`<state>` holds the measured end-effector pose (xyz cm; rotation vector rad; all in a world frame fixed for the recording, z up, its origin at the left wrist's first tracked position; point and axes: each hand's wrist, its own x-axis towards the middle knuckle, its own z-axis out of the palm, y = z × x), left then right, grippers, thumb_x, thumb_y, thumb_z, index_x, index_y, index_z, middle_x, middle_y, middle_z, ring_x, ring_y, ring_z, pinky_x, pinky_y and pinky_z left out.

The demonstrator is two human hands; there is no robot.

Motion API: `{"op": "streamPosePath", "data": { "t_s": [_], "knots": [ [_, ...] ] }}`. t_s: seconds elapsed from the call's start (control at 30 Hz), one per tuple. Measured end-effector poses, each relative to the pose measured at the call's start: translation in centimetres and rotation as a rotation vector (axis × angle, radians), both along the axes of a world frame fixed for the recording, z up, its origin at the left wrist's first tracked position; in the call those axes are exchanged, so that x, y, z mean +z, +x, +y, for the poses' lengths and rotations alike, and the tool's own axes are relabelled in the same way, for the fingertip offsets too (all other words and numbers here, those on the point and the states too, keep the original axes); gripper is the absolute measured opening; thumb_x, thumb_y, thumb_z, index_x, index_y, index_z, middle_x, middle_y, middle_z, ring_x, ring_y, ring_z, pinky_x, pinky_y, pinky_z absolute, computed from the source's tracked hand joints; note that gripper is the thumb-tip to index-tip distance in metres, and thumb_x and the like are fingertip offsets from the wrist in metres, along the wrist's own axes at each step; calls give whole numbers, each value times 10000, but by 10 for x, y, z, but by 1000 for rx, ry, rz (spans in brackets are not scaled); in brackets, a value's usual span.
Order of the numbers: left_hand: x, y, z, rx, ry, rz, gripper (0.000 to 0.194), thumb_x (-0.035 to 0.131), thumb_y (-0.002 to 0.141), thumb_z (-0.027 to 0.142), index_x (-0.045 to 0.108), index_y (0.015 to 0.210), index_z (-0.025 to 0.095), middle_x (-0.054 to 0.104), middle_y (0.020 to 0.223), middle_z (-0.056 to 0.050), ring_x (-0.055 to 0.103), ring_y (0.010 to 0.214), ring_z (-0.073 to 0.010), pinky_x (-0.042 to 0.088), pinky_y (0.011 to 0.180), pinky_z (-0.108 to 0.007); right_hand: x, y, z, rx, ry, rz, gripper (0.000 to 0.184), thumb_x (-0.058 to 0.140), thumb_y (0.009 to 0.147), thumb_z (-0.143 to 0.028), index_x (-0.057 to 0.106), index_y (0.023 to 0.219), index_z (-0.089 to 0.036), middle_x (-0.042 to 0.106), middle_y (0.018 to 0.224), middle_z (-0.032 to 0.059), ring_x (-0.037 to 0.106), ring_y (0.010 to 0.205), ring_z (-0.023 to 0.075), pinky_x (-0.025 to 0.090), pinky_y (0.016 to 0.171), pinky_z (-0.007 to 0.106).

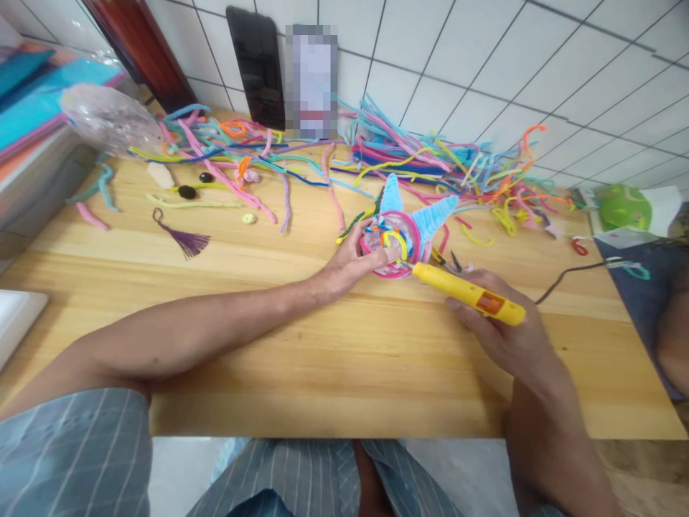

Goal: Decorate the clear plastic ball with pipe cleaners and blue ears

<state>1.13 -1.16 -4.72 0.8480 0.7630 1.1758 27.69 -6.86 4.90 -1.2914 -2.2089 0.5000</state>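
My left hand (359, 260) is closed round a pipe-cleaner craft piece (412, 228), a round pink-rimmed body with two pointed light-blue parts. Its thumb presses near a yellow ring on the front. In my right hand (498, 319) is a yellow hot glue gun (457, 289), gripped by the handle. The gun's nozzle points at the lower front of the craft piece, close to my left thumb; whether it touches is too small to tell. Partly hidden behind the gun, dark-tipped pliers or scissors (456, 261) lie on the table.
Loose pipe cleaners (398, 154) in many colours heap along the tiled wall. Two phones (257, 68) lean there. A purple tassel (186, 237) and black oval pieces (187, 192) lie left. A black cord (570, 271) runs right, past a green round object (624, 208).
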Motion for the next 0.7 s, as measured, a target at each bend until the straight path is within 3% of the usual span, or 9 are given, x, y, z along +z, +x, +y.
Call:
{"op": "streamPosePath", "data": {
  "t_s": [0.23, 0.7],
  "knots": [
    [4, 0, -1, 12, -8, 3, 887, 1031, 712, 561, 608, 1433, 267, 743, 1388, -90, 704, 1361, -367, 508, 1254, -568, 3, -1, -2, 16, 33, 4, 51, 717, 1030, -341, 712, 1058, -298, 798, 944, 31, 782, 866, 257, 649, 826, 429],
    [1, 0, 0, 9, 9, -4, 919, 1036, 708, 596, 606, 1448, 261, 733, 1418, -97, 678, 1419, -389, 501, 1274, -570, 1, 0, -2, 48, 54, 3, 41, 723, 1030, -289, 707, 1067, -294, 780, 943, 26, 760, 849, 245, 606, 769, 394]
  ]
}}
